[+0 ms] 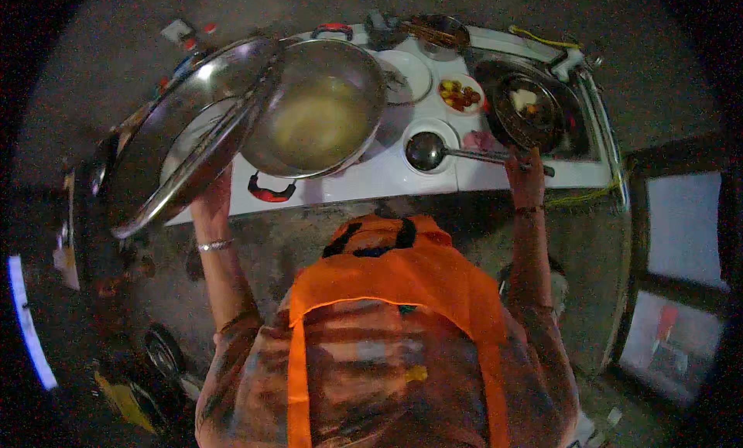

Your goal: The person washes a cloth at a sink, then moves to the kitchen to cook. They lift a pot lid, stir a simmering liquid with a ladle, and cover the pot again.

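A large shiny metal lid (pixel 191 129) is tilted up on edge at the left of a wide metal wok (pixel 325 94) with red and black side handles. My left hand (pixel 213 195) is on the lid's far side, seemingly shut on it; its fingers are mostly hidden. Pale yellowish liquid or food, blurred, lies in the wok. My right hand (pixel 525 166) is closed around the handle of a metal ladle (pixel 426 150). The ladle's head rests in a white bowl (pixel 451 132). Just beyond this hand is a dark pan (pixel 531 120) with pale and brown pieces in it.
The white table (pixel 377 184) also carries a small dish of yellow and brown pieces (pixel 460 94), a white plate (pixel 415 71) and a container of brown items (pixel 438 33). A metal rail (pixel 606 117) runs along its right end. A wheel (pixel 162 346) stands behind at left.
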`<action>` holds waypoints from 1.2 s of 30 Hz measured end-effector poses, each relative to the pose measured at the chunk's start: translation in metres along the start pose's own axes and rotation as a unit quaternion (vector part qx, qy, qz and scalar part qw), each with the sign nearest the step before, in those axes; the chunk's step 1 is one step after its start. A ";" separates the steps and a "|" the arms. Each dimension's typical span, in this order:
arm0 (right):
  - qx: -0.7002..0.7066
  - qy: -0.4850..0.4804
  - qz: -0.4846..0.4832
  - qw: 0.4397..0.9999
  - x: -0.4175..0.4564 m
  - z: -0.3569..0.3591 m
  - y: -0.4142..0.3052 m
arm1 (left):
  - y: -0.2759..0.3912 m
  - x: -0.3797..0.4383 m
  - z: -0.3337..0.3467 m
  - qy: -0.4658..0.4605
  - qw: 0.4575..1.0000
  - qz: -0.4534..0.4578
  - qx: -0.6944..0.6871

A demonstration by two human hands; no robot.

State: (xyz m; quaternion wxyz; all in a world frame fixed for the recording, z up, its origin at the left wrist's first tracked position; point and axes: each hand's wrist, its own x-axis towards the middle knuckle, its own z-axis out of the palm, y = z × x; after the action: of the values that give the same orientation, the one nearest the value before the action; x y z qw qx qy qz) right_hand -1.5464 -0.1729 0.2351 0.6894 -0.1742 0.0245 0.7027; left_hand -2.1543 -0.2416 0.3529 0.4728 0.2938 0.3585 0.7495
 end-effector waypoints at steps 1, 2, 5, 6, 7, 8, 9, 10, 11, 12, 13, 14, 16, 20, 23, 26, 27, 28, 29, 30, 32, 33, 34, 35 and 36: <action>0.008 -0.013 0.032 0.999 0.009 -0.003 0.005 | 0.002 0.001 0.004 -0.025 0.998 -0.017 -0.057; -0.101 -0.019 0.014 0.995 0.012 -0.007 0.005 | 0.007 -0.001 0.008 -0.020 0.998 -0.030 -0.057; -0.775 -0.171 -0.210 0.572 0.024 -0.029 -0.008 | 0.008 -0.012 0.024 0.031 0.999 -0.031 -0.017; -0.904 -0.219 -0.289 0.228 0.032 -0.037 -0.015 | 0.007 -0.019 0.035 0.054 0.998 -0.020 0.001; -0.911 -0.224 -0.303 0.167 0.038 -0.042 -0.013 | 0.009 -0.028 0.069 -0.010 0.997 -0.017 -0.072; -0.915 -0.225 -0.318 0.106 0.042 -0.047 -0.014 | 0.003 -0.030 0.074 0.013 1.000 -0.010 -0.009; -0.871 -0.217 -0.265 0.353 0.036 -0.056 -0.011 | 0.000 -0.039 0.071 0.045 0.997 -0.002 0.055; -0.773 -0.193 -0.193 0.573 0.035 -0.064 -0.011 | -0.003 -0.039 0.069 0.035 0.999 -0.021 0.014; -0.630 -0.157 -0.099 0.754 0.032 -0.069 -0.013 | -0.006 -0.042 0.068 0.025 0.998 -0.040 -0.028; -0.528 -0.116 -0.033 0.841 0.032 -0.065 -0.013 | -0.010 -0.043 0.067 0.011 0.995 -0.063 -0.071; -0.409 -0.060 0.020 0.910 0.031 -0.059 -0.011 | -0.010 -0.046 0.071 0.016 0.998 -0.051 -0.031; -0.367 -0.015 0.039 0.929 0.021 -0.033 -0.006 | -0.011 -0.051 0.075 0.023 0.999 -0.040 0.009; -0.407 0.065 0.055 0.910 0.009 0.003 0.003 | -0.012 -0.054 0.100 0.017 0.999 -0.001 0.040; -0.276 0.078 0.114 0.951 0.023 -0.010 -0.002 | -0.033 -0.048 0.095 0.035 0.998 -0.007 0.043; -0.230 0.011 0.213 0.949 0.027 -0.024 -0.013 | -0.037 -0.049 0.108 0.028 0.999 -0.016 0.011; -0.282 0.076 0.144 0.946 0.033 -0.037 0.000 | -0.037 -0.055 0.123 0.018 0.999 -0.028 -0.018; -0.281 0.075 0.148 0.945 0.029 -0.038 -0.003 | -0.041 -0.059 0.125 0.030 0.999 -0.020 -0.005; -0.298 0.073 0.154 0.939 0.027 -0.037 -0.004 | -0.042 -0.063 0.124 0.041 0.999 -0.013 0.008; -0.305 0.042 0.159 0.938 0.027 -0.039 -0.001 | -0.041 -0.068 0.120 0.050 0.998 -0.006 0.020; -0.312 0.015 0.159 0.936 0.027 -0.044 -0.005 | -0.043 -0.072 0.116 0.056 0.998 -0.004 0.030; -0.312 0.044 0.161 0.935 0.024 -0.033 -0.002 | -0.041 -0.074 0.104 0.062 0.997 -0.001 0.053; -0.303 0.101 0.154 0.935 0.019 -0.018 0.003 | -0.043 -0.067 0.095 0.057 0.997 -0.004 0.060; -0.307 0.079 0.150 0.936 0.018 -0.019 0.007 | -0.038 -0.065 0.092 0.060 0.996 -0.010 0.067; -0.312 0.061 0.135 0.938 0.017 -0.028 0.005 | -0.038 -0.059 0.089 0.055 0.996 -0.017 0.075; -0.304 0.037 0.151 0.940 0.021 -0.036 0.003 | -0.037 -0.056 0.090 0.054 0.994 -0.024 0.094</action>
State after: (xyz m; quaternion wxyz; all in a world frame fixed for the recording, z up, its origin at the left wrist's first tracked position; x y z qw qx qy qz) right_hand -1.5418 -0.1628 0.1953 0.4877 -0.3953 -0.1391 0.7658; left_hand -2.0449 -0.2585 0.3687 0.4409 0.2875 0.4587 0.7160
